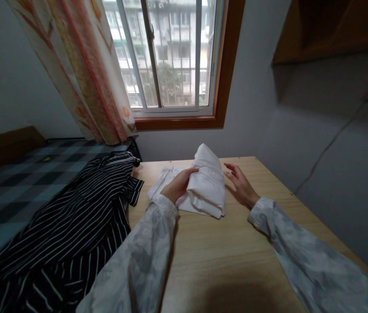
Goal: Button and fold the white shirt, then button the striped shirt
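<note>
The left hand (180, 186) grips the near-left side of a folded white garment (205, 184), fingers curled over its edge. The garment lies on the far middle of a wooden table (223, 256), a flatter white layer spreading out beyond the left hand toward the table's far-left corner. The right hand (240, 184) hovers just to the right of the bundle, fingers spread and loose, holding nothing; whether its fingertips brush the cloth cannot be told.

Ahead of both hands the table's far edge runs close to the wall under the window (167, 56), so little room lies beyond the garment. To the right of the right hand bare tabletop stretches to the right edge by the wall. Nearer than the hands the wood is bare. Left of the left hand a black striped shirt (73, 234) overlaps the table's left edge, touching the white layer's corner
</note>
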`<state>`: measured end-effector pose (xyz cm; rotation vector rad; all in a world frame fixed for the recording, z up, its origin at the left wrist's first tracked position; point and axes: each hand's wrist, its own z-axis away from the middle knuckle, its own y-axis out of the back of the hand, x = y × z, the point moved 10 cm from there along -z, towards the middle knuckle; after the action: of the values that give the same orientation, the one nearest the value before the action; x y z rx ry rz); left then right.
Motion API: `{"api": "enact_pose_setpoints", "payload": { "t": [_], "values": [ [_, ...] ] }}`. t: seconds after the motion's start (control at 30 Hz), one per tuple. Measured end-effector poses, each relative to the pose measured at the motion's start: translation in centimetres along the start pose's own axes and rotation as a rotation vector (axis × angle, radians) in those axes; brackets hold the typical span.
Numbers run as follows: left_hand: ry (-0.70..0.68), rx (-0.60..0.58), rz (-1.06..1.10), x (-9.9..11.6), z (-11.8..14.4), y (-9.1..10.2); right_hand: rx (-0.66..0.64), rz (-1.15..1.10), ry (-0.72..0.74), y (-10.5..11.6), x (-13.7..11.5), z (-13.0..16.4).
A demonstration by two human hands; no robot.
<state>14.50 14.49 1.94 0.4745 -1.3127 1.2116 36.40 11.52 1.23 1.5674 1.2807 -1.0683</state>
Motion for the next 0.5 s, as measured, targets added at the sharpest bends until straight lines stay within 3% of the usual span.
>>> {"api": "enact_pose_setpoints", "payload": {
  "t": [0.13, 0.3, 0.4, 0.5],
  "values": [
    [0.098, -0.053, -0.043, -2.2, 0.4, -1.1, 0.001, -0.054, 0.027, 0.9, 0.0, -2.0],
    [0.105, -0.207, -0.090, -3.4, 1.2, -3.1, -0.121, -0.285, -0.059, -0.6, -0.2, -3.3],
    [0.116, -0.217, -0.078, -3.4, 1.4, -2.8, -0.194, -0.303, -0.145, -1.4, 0.2, -3.3],
    [0.133, -0.127, -0.043, -3.0, 1.1, -1.1, -0.113, -0.271, -0.168, -0.4, 1.1, -3.4]
  ]
}}
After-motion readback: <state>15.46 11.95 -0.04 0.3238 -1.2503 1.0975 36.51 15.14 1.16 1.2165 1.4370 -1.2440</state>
